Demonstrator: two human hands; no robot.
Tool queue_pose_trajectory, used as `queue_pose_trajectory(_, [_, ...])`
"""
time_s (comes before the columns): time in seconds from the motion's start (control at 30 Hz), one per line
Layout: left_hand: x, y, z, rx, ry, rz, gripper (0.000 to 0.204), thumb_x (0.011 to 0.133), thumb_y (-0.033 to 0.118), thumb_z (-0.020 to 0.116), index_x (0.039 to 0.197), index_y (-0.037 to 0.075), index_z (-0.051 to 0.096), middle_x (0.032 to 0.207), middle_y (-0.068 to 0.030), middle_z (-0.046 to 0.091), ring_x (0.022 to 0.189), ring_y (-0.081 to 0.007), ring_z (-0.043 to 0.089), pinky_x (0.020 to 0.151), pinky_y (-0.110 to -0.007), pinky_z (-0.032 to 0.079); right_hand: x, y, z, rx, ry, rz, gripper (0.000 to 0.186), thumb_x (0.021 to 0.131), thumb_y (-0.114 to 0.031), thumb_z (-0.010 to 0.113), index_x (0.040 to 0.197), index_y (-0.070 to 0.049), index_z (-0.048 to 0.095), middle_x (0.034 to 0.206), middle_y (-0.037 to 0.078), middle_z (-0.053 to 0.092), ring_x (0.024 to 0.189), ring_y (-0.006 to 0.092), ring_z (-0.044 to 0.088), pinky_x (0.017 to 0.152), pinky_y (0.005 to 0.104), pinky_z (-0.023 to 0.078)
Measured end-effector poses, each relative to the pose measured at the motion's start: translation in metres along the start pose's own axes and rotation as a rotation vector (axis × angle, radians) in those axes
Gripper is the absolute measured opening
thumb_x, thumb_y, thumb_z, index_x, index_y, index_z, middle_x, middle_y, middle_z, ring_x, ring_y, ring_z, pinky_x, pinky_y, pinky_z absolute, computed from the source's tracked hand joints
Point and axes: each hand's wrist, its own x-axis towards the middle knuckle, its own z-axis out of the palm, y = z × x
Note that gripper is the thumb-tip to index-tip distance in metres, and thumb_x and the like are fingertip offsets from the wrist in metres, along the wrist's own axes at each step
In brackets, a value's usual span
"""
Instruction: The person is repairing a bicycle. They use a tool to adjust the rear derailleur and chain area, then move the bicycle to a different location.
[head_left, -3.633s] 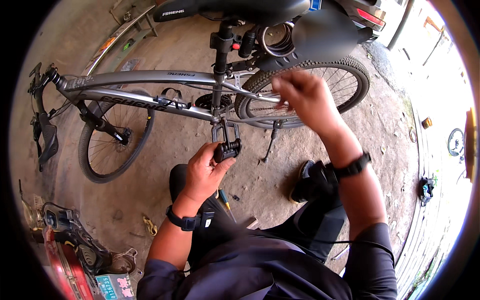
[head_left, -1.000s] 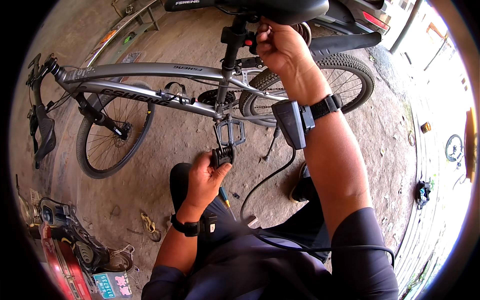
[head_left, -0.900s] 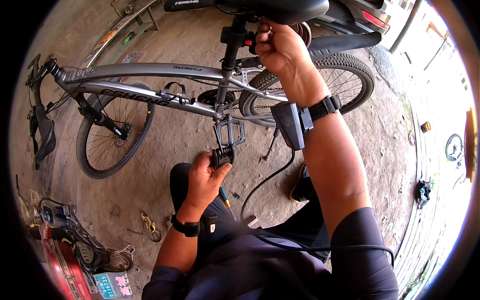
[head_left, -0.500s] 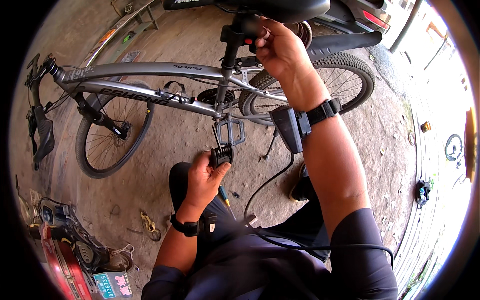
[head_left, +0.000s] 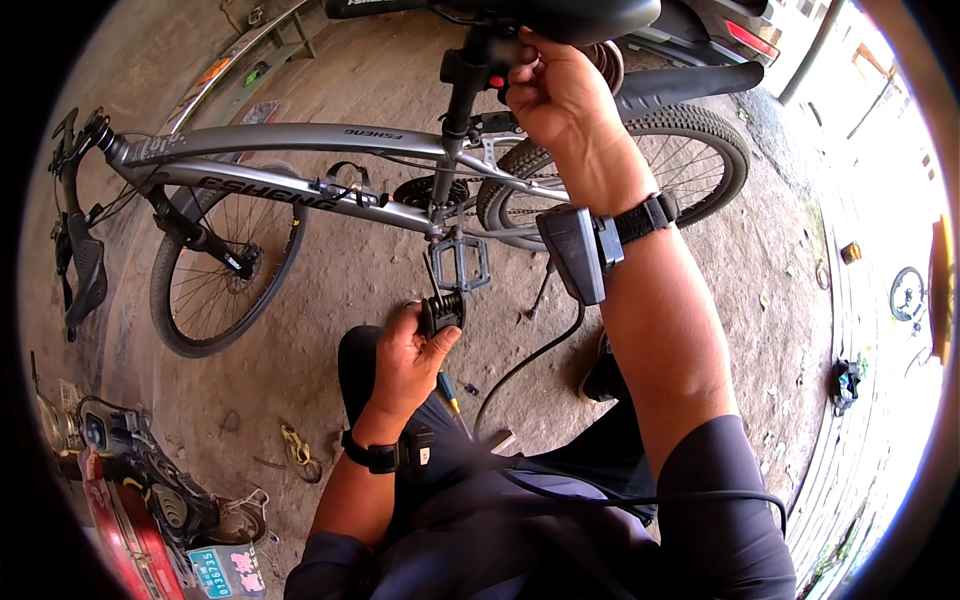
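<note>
A grey bicycle (head_left: 300,140) stands across in front of me, handlebar to the left. My right hand (head_left: 562,95) reaches up beneath its black saddle (head_left: 590,18), beside the seat post (head_left: 458,115). Its fingers are closed together near a small red-marked part; a blur there hides what they pinch. Lower down, my left hand (head_left: 412,355) is wrapped round a black folding hex key set (head_left: 443,312), with one thin key folded out and pointing up. Just above that tool is the bicycle's flat pedal (head_left: 461,263).
A screwdriver (head_left: 449,390) lies by my left leg. A black cable (head_left: 530,355) runs from the device on my right wrist across my lap. The rear wheel (head_left: 690,160) and kickstand are near my right arm. A red object (head_left: 125,525) and shoes sit at lower left.
My right hand has shifted very slightly left under the saddle, its wrist turning a little. The cable hanging from the wrist device has swung left. My left hand stays put with the hex key set.
</note>
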Motion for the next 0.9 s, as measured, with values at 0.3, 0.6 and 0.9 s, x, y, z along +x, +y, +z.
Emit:
queue_pose_trajectory(0.3, [-0.004, -0.009, -0.006, -0.037, -0.031, -0.029, 0.024, 0.096, 0.015, 0.072, 0.109, -0.002, 0.061, 0.085, 0.0021, 0.065, 0.076, -0.0035, 0.054, 0.069, -0.021, 0.047, -0.002, 0.007, -0.005, -0.293, 0.021, -0.143, 0.011, 0.093, -0.013, 0.066, 0.087, -0.007, 0.058, 0.074, 0.003, 0.058, 0.055, 0.0138, 0.057, 0.048, 0.0239, 0.041])
queue_pose_trajectory(0.6, [-0.005, -0.01, -0.005, -0.059, -0.03, -0.047, 0.025, 0.096, 0.014, 0.072, 0.111, -0.002, 0.061, 0.089, 0.0008, 0.067, 0.079, -0.0041, 0.057, 0.071, -0.021, 0.049, -0.014, 0.011, -0.025, -0.66, 0.024, -0.245, 0.021, 0.088, -0.018, 0.068, 0.096, 0.001, 0.066, 0.075, 0.004, 0.064, 0.053, 0.0136, 0.06, 0.051, 0.0269, 0.047])
queue_pose_trajectory(0.9, [-0.025, -0.026, -0.027, -0.141, 0.131, 0.013, 0.027, 0.09, 0.007, 0.076, 0.112, -0.002, 0.063, 0.089, -0.0007, 0.067, 0.075, -0.0064, 0.059, 0.066, -0.026, 0.051, -0.055, 0.053, -0.053, -1.601, -0.496, -0.111, 0.02, 0.09, -0.017, 0.067, 0.087, 0.002, 0.064, 0.073, 0.009, 0.064, 0.064, 0.0159, 0.065, 0.062, 0.0314, 0.053])
